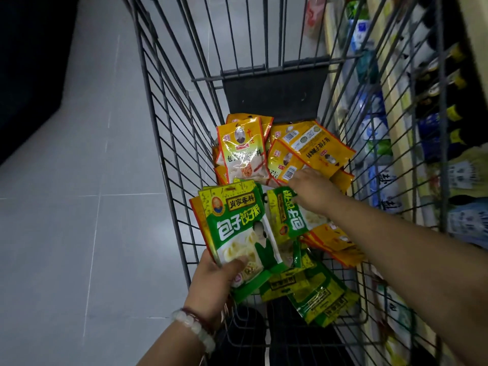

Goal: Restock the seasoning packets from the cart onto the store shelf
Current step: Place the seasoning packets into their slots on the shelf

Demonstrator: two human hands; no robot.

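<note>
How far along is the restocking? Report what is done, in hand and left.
Done: nothing can be confirmed; no newly placed packet can be told apart on the shelf. In hand: the left hand holds a stack of green packets; the right hand reaches for another green packet. Left: many yellow packets and green ones lie in the cart.

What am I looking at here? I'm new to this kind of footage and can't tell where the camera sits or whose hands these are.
There is no machine here. The single picture comes from a camera worn on a person's head, looking down at their own two hands. Below them is a wire shopping cart with loose seasoning packets inside: yellow-orange packets at the far end, green packets nearer. The left hand grips a stack of green packets raised above the pile. The right hand reaches into the cart, its fingers on another green packet; whether it grips it is unclear. Store shelves with goods run along the right.
</note>
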